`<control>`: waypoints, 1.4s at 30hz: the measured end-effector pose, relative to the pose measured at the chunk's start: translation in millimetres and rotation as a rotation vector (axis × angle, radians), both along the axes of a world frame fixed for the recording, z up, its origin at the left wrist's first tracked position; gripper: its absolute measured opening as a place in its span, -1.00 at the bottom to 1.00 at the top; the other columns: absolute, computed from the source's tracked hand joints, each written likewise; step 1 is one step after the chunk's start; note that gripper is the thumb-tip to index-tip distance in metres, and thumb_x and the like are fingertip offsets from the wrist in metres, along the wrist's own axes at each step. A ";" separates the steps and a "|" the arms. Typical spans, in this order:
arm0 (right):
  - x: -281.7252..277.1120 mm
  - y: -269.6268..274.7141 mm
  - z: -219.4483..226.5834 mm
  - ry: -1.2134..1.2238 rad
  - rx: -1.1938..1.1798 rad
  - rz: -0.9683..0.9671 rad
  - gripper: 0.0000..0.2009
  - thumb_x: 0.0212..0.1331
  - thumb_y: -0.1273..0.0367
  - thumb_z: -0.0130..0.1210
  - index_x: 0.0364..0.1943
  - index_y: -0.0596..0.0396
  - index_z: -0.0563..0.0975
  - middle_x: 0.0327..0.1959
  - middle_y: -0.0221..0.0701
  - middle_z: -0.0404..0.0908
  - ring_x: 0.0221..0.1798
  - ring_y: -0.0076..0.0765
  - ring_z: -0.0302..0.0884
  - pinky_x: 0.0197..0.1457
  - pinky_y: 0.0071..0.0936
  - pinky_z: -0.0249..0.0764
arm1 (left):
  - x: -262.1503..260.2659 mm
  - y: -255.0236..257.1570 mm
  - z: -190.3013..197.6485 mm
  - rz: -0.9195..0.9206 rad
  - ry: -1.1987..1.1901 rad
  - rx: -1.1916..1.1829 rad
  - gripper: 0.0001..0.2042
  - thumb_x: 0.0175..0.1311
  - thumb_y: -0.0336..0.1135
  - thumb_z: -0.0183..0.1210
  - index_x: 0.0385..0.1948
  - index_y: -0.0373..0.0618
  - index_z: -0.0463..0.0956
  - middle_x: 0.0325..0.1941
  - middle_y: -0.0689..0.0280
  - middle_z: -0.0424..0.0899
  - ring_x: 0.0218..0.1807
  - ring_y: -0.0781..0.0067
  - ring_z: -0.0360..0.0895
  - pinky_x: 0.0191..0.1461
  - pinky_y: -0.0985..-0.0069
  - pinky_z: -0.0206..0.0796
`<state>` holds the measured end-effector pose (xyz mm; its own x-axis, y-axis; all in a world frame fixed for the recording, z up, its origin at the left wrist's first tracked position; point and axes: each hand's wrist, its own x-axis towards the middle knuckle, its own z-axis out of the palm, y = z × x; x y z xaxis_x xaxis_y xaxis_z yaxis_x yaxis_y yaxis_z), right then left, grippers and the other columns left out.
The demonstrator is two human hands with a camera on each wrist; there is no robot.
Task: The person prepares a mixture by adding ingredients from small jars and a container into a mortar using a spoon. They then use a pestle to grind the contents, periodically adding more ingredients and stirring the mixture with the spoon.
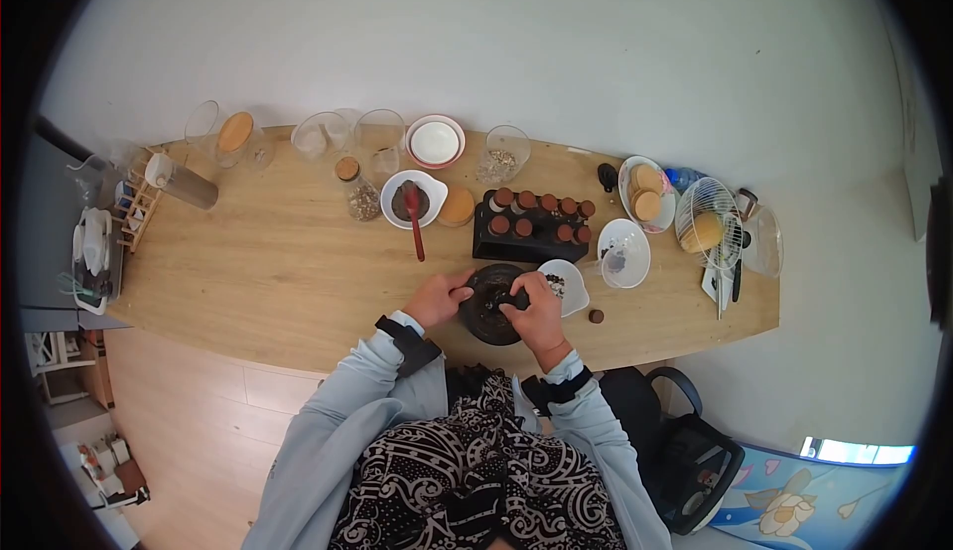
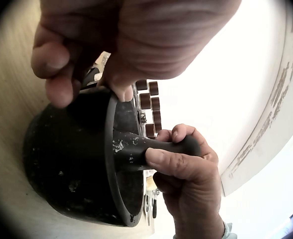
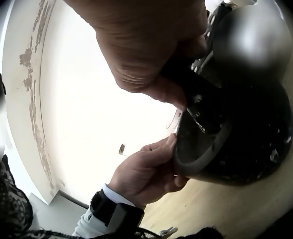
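A black mortar (image 1: 484,332) stands near the table's front edge, with dark bits inside. My left hand (image 1: 437,300) grips its rim from the left, thumb over the edge and fingers against the outer wall, as the left wrist view shows. In my right hand (image 1: 539,320) is a black pestle (image 2: 131,149), held round its handle, its lower end down inside the bowl. Pale smears mark the pestle and the mortar's outside. Just right of it sits a white spouted bowl (image 1: 574,297) with dark and pale bits, partly hidden by my right hand.
Behind the mortar is a black rack (image 1: 516,247) of brown-capped jars. A loose brown cap (image 1: 596,316) lies to the right. Further left, a red utensil (image 1: 415,227) leans in another spouted bowl (image 1: 390,214). Glass containers line the wall; a wire basket (image 1: 707,217) stands far right.
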<state>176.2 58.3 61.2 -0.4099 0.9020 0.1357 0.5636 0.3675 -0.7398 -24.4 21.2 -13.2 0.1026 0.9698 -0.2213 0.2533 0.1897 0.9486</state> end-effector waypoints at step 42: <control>1.6 -2.5 6.2 0.053 0.041 -0.056 -0.66 -0.32 0.53 0.31 -0.39 0.05 0.41 -0.32 -0.26 0.45 -0.19 0.04 0.49 -0.19 -0.21 0.44 | -0.3 -1.0 19.3 0.010 0.047 -0.095 -0.61 0.24 -0.34 0.12 0.13 -0.09 0.45 -0.21 -0.08 0.61 -0.16 -0.08 0.57 -0.05 0.31 0.37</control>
<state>177.8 55.8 67.4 -0.3505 0.9164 0.1935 0.5441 0.3674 -0.7543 -24.7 20.2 6.1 0.0802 0.9451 -0.3169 0.2946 0.2812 0.9133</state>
